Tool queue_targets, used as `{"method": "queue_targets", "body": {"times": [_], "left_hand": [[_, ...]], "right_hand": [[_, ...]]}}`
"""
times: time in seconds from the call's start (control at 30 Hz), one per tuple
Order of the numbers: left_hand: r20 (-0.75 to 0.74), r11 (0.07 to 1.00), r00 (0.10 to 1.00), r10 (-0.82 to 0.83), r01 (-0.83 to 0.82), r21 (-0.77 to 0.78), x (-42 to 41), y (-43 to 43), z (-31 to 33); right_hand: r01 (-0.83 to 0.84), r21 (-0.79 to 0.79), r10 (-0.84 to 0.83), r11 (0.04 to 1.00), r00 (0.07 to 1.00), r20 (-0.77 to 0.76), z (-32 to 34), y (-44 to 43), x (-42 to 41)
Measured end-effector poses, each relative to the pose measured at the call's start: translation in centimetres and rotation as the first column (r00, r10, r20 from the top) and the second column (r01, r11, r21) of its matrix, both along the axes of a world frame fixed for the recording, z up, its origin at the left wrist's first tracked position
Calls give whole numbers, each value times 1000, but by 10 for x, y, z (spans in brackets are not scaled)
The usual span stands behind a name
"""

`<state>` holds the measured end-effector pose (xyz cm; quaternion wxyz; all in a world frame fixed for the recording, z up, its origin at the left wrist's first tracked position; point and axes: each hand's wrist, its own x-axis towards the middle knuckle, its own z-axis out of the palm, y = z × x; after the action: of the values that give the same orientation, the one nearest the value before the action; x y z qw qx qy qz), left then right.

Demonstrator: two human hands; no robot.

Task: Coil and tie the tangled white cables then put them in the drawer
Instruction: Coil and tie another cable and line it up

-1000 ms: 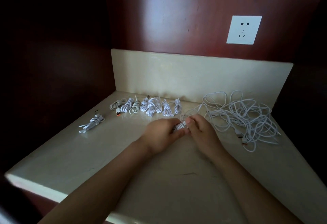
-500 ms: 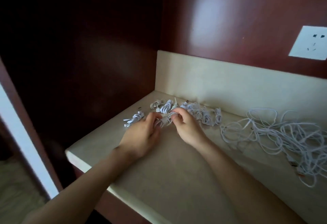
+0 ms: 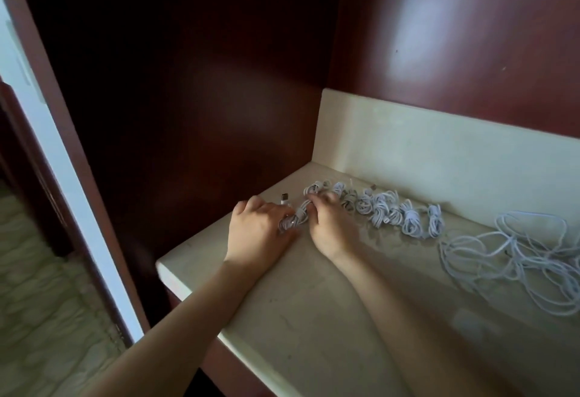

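White coiled cable [image 3: 293, 217] now moved over to tied row [image 3: 392, 213]; my right hand [image 3: 329, 227] fingers pinch it, left hand [image 3: 257, 230] grip unclear; tangle [image 3: 518, 255] remains, so more to coil.

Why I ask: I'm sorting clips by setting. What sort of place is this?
Probably a built-in alcove in a home or hotel room: a cream stone countertop with a matching upstand, glossy dark red-brown wooden wall panels on two sides, and a pale patterned floor at far left.
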<state>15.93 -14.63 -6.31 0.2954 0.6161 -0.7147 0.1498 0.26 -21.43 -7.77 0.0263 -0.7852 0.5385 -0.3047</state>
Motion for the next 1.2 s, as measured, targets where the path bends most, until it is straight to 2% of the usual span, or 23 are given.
{"method": "queue_targets", "body": {"times": [0.17, 0.27, 0.37, 0.43, 0.5, 0.63, 0.87, 0.97, 1.07, 1.2], "left_hand": [[6, 1000, 1000, -23, 23, -2, 0, 0, -1], [-8, 995, 997, -72, 71, -68, 1, 0, -2], [4, 956, 979, -204, 200, -214, -5, 4, -2], [17, 918, 949, -315, 309, -250, -19, 10, -2], [5, 895, 917, -399, 391, -213, -42, 16, 1], [-55, 872, 872, -487, 483, -73, -100, 21, 12], [-96, 777, 810, -579, 583, 238, -184, 16, 9], [-121, 730, 770, -627, 634, 255, -214, 13, 5], [-149, 689, 731, -666, 679, 253, -238, 13, 3], [-245, 653, 696, -676, 719, 239, -248, 12, -1]], "right_hand": [[8, -17, -8, 1000, 1000, 9, 2, 9, -1], [-39, -30, 41, 999, 998, 51, 6, 27, -9], [-109, -45, 114, 993, 986, 126, 7, 51, -32], [-121, -69, 127, 990, 988, 91, 9, 63, -54], [-74, -101, 76, 992, 997, 16, 14, 73, -80], [111, -192, -134, 975, 984, -114, 19, 92, -132], [353, -26, -345, 935, 894, -285, 17, 132, -208], [395, 53, -380, 917, 907, -184, 22, 145, -232], [422, 90, -425, 902, 905, 11, 24, 157, -249], [382, 85, -390, 920, 879, 273, 16, 161, -265]]}}
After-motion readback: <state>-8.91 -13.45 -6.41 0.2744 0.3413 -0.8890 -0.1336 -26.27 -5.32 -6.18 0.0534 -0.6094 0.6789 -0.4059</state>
